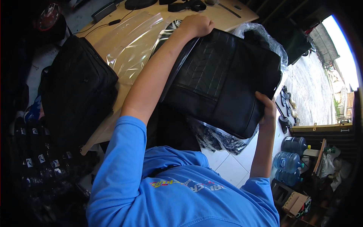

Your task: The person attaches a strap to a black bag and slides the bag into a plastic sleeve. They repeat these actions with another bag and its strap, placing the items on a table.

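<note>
I hold a black bag (242,81) tilted in front of me, partly over the wooden table. Its front carries a shiny panel with stitched chevron lines. My left hand (196,25) is closed at the bag's upper edge, the fingers curled over it. Lower on the opposite side, my right hand (267,108) grips the bag's edge, with the thumb on the near face and the other fingers hidden behind. A clear plastic sleeve (132,53) lies on the table beside my left forearm. More crinkled clear plastic (261,32) shows behind the bag.
Another black bag (81,87) stands at the left end of the wooden table (236,15). Black straps (187,5) and a cable (113,22) lie at the table's far side. Large water bottles (287,162) and a cardboard box (296,204) are on the right.
</note>
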Motion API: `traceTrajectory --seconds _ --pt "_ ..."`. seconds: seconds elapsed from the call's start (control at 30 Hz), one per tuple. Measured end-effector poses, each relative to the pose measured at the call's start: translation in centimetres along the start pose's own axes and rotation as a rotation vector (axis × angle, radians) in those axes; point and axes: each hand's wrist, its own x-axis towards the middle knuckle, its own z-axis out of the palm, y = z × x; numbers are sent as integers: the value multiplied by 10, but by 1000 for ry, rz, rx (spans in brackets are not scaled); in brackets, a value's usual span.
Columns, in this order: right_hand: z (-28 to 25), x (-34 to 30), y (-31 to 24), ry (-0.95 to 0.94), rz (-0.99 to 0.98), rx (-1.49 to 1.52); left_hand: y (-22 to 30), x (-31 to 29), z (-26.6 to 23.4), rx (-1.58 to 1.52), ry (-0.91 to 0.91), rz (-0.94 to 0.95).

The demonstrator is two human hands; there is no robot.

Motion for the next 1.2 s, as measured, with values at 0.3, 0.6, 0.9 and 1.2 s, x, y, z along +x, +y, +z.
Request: traceTrajectory --seconds 0.3,0.6,0.9,1.2 --pt "10 15 -13 37 11 -142 15 12 -4 -4 -66 -28" --pt "-20 25 -1 34 -69 27 37 14 -4 -50 -36 -58" --pt "-25 5 84 -15 5 326 -16 -157 -81 -385 941 -324" --pt "25 -32 90 114 98 380 16 -189 -53 -1620 658 -1018"
